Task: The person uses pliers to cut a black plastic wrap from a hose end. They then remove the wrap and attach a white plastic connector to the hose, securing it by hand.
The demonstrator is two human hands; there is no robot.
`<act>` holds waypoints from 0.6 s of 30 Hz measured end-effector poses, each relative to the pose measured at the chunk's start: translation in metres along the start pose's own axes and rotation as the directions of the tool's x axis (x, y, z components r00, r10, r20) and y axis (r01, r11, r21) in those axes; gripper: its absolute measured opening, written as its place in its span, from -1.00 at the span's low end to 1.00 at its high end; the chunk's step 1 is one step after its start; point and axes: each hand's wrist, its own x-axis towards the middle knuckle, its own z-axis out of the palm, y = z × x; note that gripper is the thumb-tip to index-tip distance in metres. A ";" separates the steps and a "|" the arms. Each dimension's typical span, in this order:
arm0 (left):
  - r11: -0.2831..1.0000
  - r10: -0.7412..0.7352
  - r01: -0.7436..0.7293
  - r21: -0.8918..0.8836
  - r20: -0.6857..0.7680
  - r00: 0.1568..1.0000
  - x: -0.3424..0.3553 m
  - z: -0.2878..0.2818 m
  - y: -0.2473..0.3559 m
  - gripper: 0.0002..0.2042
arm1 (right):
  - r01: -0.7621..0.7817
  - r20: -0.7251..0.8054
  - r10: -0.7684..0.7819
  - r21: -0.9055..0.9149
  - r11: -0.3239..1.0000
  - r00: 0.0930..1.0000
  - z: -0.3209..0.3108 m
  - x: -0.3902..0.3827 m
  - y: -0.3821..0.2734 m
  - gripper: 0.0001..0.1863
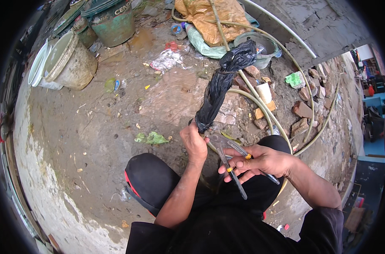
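Closed round the lower end of a long bundle wrapped in crinkled black plastic (215, 95), my left hand (193, 144) holds it out in front of me. The bundle slants away to the upper right; what lies inside it is hidden. My right hand (262, 161) grips a pair of pliers (224, 157) with dark handles and yellow bands. The handles are spread apart, and the fingers pass between them. The pliers' jaws are close to my left fingers, at the lower end of the bundle; whether they touch anything I cannot tell.
A beige hose (281, 131) curves over the ground on the right, near broken bricks (302, 109). White buckets (76, 63) and a green bucket (112, 25) stand at the upper left. An orange-brown sack (209, 19) and a clear tub (264, 51) lie beyond the bundle.
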 end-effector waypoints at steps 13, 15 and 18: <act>0.957 -0.139 0.082 0.278 0.192 0.971 -0.008 0.007 0.020 -0.54 | 0.083 -0.221 -0.105 -0.107 0.991 0.970 0.000 -0.014 0.013 -0.53; 0.970 0.122 -0.168 0.176 0.246 0.962 0.019 -0.002 0.025 -0.43 | -0.018 -0.228 -0.101 -0.467 0.884 0.969 -0.005 -0.024 -0.010 -0.53; 1.000 -0.029 0.027 0.012 0.503 0.864 0.052 -0.005 0.073 -0.31 | -0.163 -0.240 -0.078 -0.831 0.532 0.968 0.020 -0.045 -0.046 -0.51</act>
